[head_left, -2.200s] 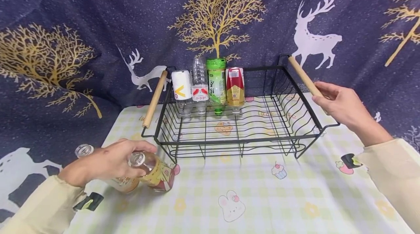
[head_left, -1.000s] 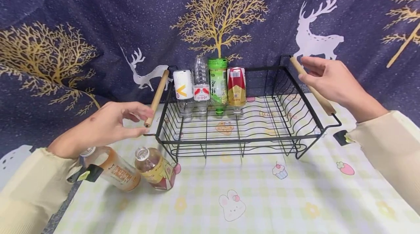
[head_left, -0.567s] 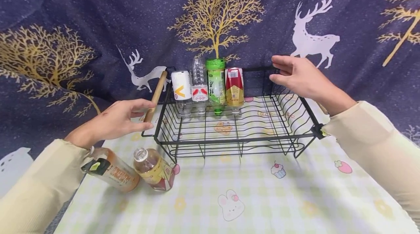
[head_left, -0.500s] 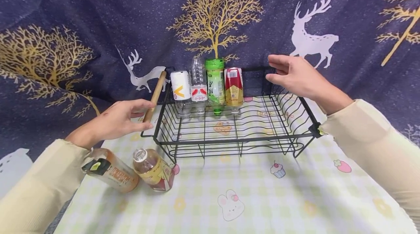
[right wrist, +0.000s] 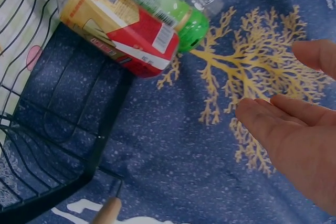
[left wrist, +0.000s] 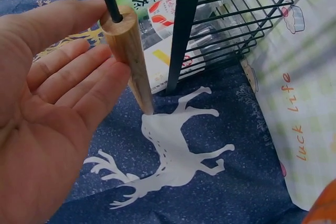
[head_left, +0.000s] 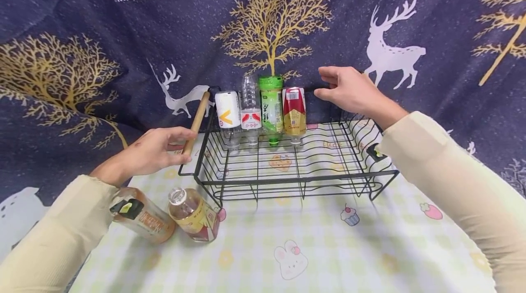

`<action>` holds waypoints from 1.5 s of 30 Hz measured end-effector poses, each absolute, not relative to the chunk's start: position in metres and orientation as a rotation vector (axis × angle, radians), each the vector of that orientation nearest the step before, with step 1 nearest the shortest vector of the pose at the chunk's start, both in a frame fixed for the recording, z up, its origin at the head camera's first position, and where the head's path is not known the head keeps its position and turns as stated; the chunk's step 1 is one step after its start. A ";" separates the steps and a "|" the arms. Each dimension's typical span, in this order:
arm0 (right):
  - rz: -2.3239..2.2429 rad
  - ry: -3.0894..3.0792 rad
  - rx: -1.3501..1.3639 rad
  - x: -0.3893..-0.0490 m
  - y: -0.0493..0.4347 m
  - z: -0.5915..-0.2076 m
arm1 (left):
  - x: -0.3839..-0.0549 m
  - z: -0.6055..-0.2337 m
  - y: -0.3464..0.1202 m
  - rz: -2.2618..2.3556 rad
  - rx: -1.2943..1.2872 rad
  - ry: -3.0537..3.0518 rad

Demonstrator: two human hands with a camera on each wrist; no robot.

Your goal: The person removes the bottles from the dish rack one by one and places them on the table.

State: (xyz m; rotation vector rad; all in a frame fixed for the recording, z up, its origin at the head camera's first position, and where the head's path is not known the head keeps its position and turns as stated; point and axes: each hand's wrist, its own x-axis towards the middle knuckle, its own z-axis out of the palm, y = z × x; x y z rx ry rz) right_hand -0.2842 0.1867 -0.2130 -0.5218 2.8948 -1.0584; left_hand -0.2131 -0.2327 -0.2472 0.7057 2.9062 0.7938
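Observation:
A black wire dish rack (head_left: 296, 179) stands on the table. Upside down in its back left lean a white-labelled bottle (head_left: 227, 109), a clear bottle (head_left: 250, 117), a green bottle (head_left: 271, 110) and a red-and-gold-labelled bottle (head_left: 294, 112). My left hand (head_left: 145, 152) is at the rack's left wooden handle (head_left: 199, 117); in the left wrist view its extended fingers (left wrist: 94, 85) lie at the wood, uncurled. My right hand (head_left: 353, 92) hovers over the rack's back, fingers extended, right of the red-and-gold bottle. The right wrist view shows nothing in the right hand (right wrist: 299, 145).
Below the left hand, an orange-tinted bottle (head_left: 149, 220) and an uncapped yellow-labelled bottle (head_left: 195, 215) stand on the checked tablecloth (head_left: 246, 238). The right sleeve (head_left: 435, 165) crosses the rack's right end. A dark printed curtain (head_left: 185, 19) hangs right behind the rack.
My left hand has left the yellow-labelled bottle and risen to the left handle. My right hand has let go of the right handle and moved left toward the bottles in the rack.

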 end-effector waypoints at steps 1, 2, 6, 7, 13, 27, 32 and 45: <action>-1.055 2.893 -0.511 -0.288 0.185 -0.214 | -0.213 -0.248 -0.233 0.794 0.703 2.903; -1.056 2.891 -0.504 -0.292 0.183 -0.215 | -0.213 -0.248 -0.234 0.796 0.705 2.902; -1.114 2.839 -0.479 -0.306 0.177 -0.221 | -0.213 -0.250 -0.236 0.801 0.717 2.905; -1.117 2.833 -0.469 -0.309 0.176 -0.222 | -0.213 -0.250 -0.236 0.804 0.721 2.907; -1.128 2.811 -0.410 -0.327 0.172 -0.233 | -0.214 -0.251 -0.238 0.830 0.719 2.913; -1.065 2.849 -0.304 -0.362 0.165 -0.255 | -0.214 -0.255 -0.240 0.906 0.711 2.899; -1.059 2.838 -0.321 -0.372 0.163 -0.261 | -0.215 -0.254 -0.241 0.903 0.700 2.893; -0.989 2.812 -0.318 -0.388 0.155 -0.272 | -0.213 -0.258 -0.243 0.952 0.718 2.880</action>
